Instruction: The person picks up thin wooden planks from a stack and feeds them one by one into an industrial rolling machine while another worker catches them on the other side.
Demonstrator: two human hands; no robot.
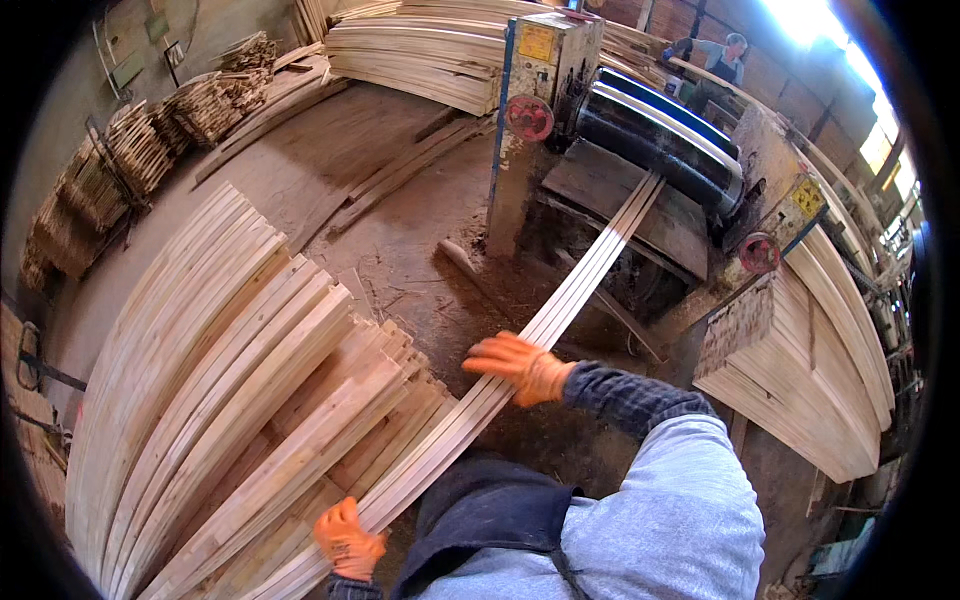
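Several long, pale wooden strips (575,305) lie side by side and run from the lower left into the planing machine (650,140), under its black roller. My right hand (520,368), in an orange glove, rests across the strips about midway, its fingers stretched out over them. Nearer my body, my left hand (348,540), gloved the same way, grips the edge of the strips; its fingertips are partly hidden. A large stack of wooden boards (190,350) stands just left of the strips, close to my left hand.
Another board stack (800,370) stands to the right of the machine. Two red handwheels (529,117) are on its posts. Behind the machine, a person (722,65) holds a long board. Loose planks (400,180) lie on the floor, and wood piles (150,150) line the left wall.
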